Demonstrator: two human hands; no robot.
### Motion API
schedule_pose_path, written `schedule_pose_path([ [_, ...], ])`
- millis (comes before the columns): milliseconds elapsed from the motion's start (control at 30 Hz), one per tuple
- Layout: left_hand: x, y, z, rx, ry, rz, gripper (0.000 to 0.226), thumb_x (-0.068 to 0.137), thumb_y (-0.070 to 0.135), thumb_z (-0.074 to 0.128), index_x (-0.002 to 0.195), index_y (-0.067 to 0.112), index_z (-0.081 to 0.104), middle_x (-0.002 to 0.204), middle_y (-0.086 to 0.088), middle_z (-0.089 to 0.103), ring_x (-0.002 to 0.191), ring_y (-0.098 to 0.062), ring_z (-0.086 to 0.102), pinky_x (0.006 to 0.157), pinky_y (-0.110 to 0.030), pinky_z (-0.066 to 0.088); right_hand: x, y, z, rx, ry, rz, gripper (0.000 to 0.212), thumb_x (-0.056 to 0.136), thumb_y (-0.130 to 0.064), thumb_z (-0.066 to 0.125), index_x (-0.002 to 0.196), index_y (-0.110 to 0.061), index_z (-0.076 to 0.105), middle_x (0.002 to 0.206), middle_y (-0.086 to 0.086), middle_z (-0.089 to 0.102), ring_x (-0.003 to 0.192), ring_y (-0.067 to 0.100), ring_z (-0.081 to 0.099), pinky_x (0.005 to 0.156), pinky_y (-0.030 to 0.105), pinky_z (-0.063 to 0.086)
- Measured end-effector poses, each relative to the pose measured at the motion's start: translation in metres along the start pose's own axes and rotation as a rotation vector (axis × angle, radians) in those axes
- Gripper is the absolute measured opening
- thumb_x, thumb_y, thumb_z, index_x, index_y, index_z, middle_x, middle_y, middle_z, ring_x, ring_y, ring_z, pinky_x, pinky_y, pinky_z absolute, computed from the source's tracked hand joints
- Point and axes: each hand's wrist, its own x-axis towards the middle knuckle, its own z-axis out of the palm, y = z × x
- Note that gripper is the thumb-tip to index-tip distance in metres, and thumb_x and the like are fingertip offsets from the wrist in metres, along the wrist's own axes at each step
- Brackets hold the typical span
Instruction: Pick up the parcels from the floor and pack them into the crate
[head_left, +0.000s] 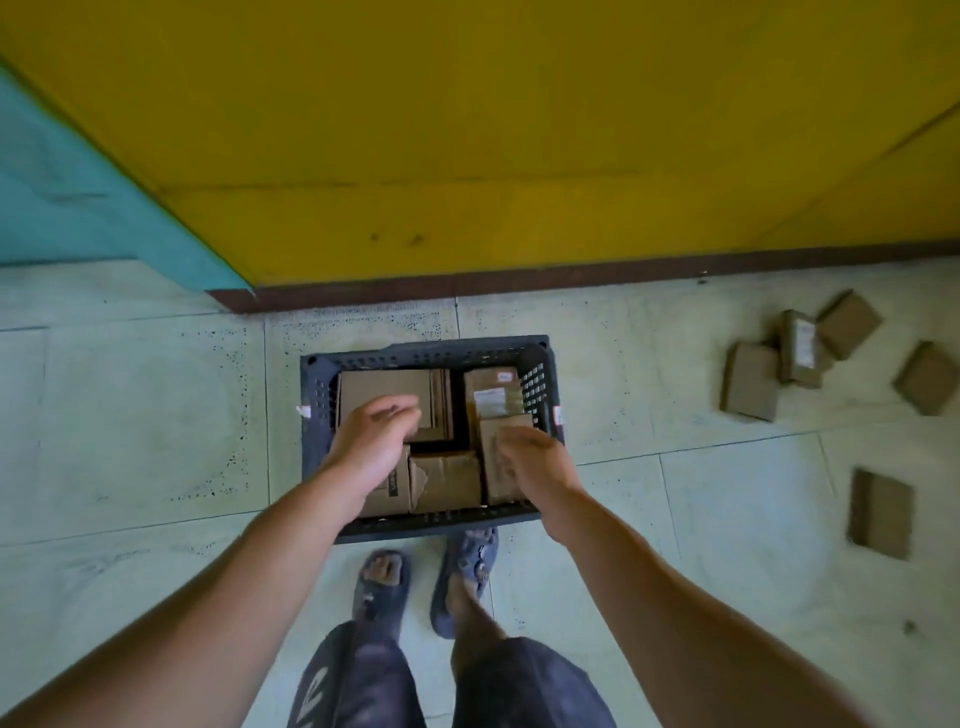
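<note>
We are hovering left hand (374, 441), fingers loose, and right hand (535, 462), grip unreadable, over the crowded crate (426, 351), risking no room for parcels (750, 382) at three o'clock.

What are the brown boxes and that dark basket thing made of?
The parcels look like cardboard: matte brown, and one has a torn edge. The crate is probably hard plastic: dark grey, moulded, with rows of small holes in its walls.

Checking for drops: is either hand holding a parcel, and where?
Left hand holds nothing. Right hand touches the top edge of an upright parcel; grip cannot be told.
</note>
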Motion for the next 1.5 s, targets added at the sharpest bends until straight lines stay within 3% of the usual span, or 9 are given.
schedule_pose_path([
  [67, -0.038, 0.019, 0.002, 0.021, -0.018, 0.048, 0.031, 0.098, 0.027, 0.046, 0.127, 0.024, 0.056, 0.122, 0.005, 0.062, 0.107, -0.011, 0.058, 0.089, -0.026, 0.039, -0.044, -0.001, -0.021, 0.013, 0.028, -0.050, 0.025, 0.090, -0.029, 0.045, 0.081, -0.015, 0.065, 0.079, 0.007, 0.063, 0.076, 0.025, 0.061, 0.068, 0.034, 0.050],
  [133, -0.066, 0.035, 0.008, 0.048, -0.039, 0.083, 0.026, 0.098, 0.027, 0.048, 0.121, 0.027, 0.060, 0.116, 0.005, 0.064, 0.108, -0.012, 0.059, 0.089, -0.027, 0.042, -0.083, 0.003, -0.045, 0.078, 0.082, -0.112, 0.019, 0.095, -0.026, 0.049, 0.090, -0.021, 0.067, 0.082, -0.001, 0.065, 0.074, 0.017, 0.060, 0.062, 0.028, 0.048],
  [267, -0.111, 0.068, 0.043, 0.091, -0.120, 0.175, 0.016, 0.096, 0.027, 0.051, 0.106, 0.031, 0.062, 0.108, 0.006, 0.067, 0.105, -0.015, 0.061, 0.098, -0.036, 0.047, -0.151, 0.039, -0.094, 0.329, 0.233, -0.116, 0.018, 0.095, -0.018, 0.053, 0.096, -0.028, 0.068, 0.103, -0.002, 0.069, 0.098, 0.017, 0.065, 0.090, 0.036, 0.054],
  [400, -0.151, 0.099, 0.102, 0.133, -0.260, 0.247, 0.020, 0.096, 0.023, 0.053, 0.112, 0.021, 0.065, 0.106, 0.003, 0.067, 0.103, -0.015, 0.062, 0.092, -0.032, 0.047, -0.204, 0.095, -0.128, 0.521, 0.312, -0.049, 0.024, 0.098, -0.012, 0.049, 0.117, -0.011, 0.064, 0.113, 0.005, 0.066, 0.100, 0.016, 0.062, 0.090, 0.029, 0.050],
  [667, -0.227, 0.165, 0.269, 0.319, -0.484, 0.347, 0.025, 0.095, 0.020, 0.052, 0.118, 0.018, 0.062, 0.108, -0.003, 0.066, 0.106, -0.017, 0.060, 0.097, -0.032, 0.045, -0.253, 0.194, -0.249, 0.838, 0.509, -0.038, 0.026, 0.097, -0.010, 0.050, 0.119, -0.004, 0.063, 0.115, 0.012, 0.065, 0.101, 0.020, 0.060, 0.089, 0.032, 0.048],
  [900, -0.277, 0.215, 0.465, 0.398, -0.613, 0.354, 0.025, 0.095, 0.021, 0.052, 0.118, 0.017, 0.061, 0.113, -0.005, 0.066, 0.105, -0.016, 0.062, 0.102, -0.037, 0.045, -0.266, 0.303, -0.412, 1.020, 0.646, -0.049, 0.020, 0.097, -0.011, 0.051, 0.113, -0.010, 0.064, 0.110, 0.006, 0.067, 0.103, 0.020, 0.062, 0.092, 0.033, 0.049],
  [1133, -0.293, 0.246, 0.609, 0.441, -0.668, 0.282, 0.020, 0.094, 0.020, 0.055, 0.112, 0.019, 0.062, 0.115, -0.006, 0.066, 0.104, -0.017, 0.063, 0.094, -0.033, 0.047, -0.262, 0.378, -0.536, 1.100, 0.682, -0.016, 0.018, 0.096, -0.011, 0.052, 0.110, -0.010, 0.064, 0.109, 0.004, 0.067, 0.101, 0.018, 0.063, 0.088, 0.032, 0.049],
  [1367, -0.245, 0.285, 0.735, 0.539, -0.678, 0.269, 0.022, 0.095, 0.018, 0.053, 0.115, 0.014, 0.062, 0.112, -0.008, 0.067, 0.104, -0.021, 0.062, 0.076, -0.024, 0.047, -0.199, 0.403, -0.634, 1.188, 0.652, 0.045, 0.018, 0.097, -0.013, 0.051, 0.109, -0.013, 0.064, 0.109, 0.003, 0.068, 0.102, 0.017, 0.063, 0.090, 0.032, 0.049],
  [1500, -0.197, 0.319, 0.822, 0.599, -0.707, 0.241, 0.019, 0.096, 0.018, 0.051, 0.112, 0.017, 0.062, 0.110, -0.004, 0.066, 0.102, -0.019, 0.062, 0.077, -0.025, 0.047, -0.147, 0.416, -0.707, 1.235, 0.685, 0.110, 0.018, 0.096, -0.012, 0.052, 0.109, -0.010, 0.065, 0.109, 0.005, 0.068, 0.102, 0.019, 0.064, 0.092, 0.033, 0.050],
])
